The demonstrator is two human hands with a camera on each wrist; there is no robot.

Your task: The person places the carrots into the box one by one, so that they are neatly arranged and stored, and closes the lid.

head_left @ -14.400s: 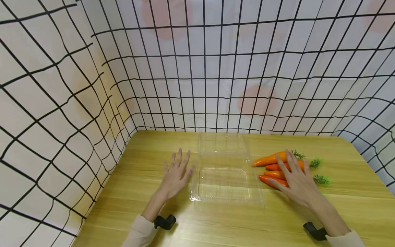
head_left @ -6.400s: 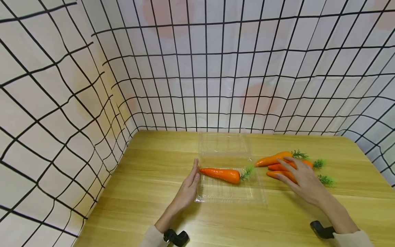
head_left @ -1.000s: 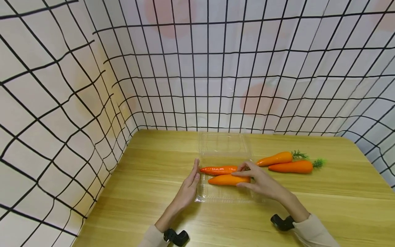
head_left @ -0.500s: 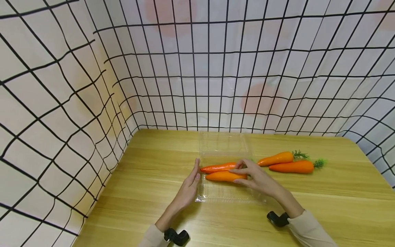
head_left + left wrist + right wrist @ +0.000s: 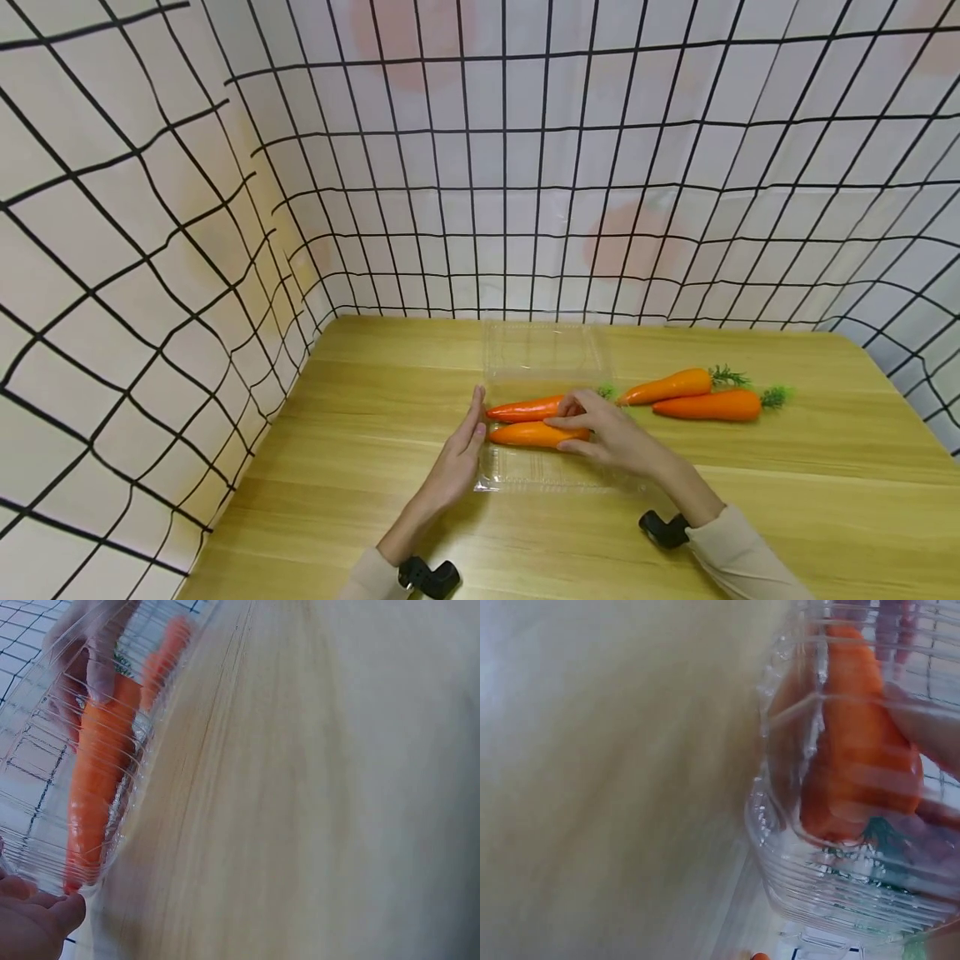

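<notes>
In the head view a clear plastic clamshell box (image 5: 525, 477) lies with its lid (image 5: 546, 346) folded back. My right hand (image 5: 611, 435) pinches an orange carrot (image 5: 528, 435) by its thick end, inside the box base. Behind it in the box lies a redder carrot (image 5: 521, 411), its thick end partly covered by my right fingers. My left hand (image 5: 459, 458) rests with straight fingers along the box's left wall. Through the clear wall, the left wrist view shows the held carrot (image 5: 97, 772) with its tip by my left fingers. In the right wrist view its thick end (image 5: 862, 750) fills the box.
To the right of the box two more carrots lie on the wooden table (image 5: 750, 517), a lighter one (image 5: 675, 386) behind a redder one (image 5: 712, 406), with green tops pointing right. A black wire grid (image 5: 525, 158) stands along the back and left side.
Over the last second my right hand has shifted left with the orange carrot, bringing its tip near the left wall. Earlier, several carrots lay at the right and the box held none.
</notes>
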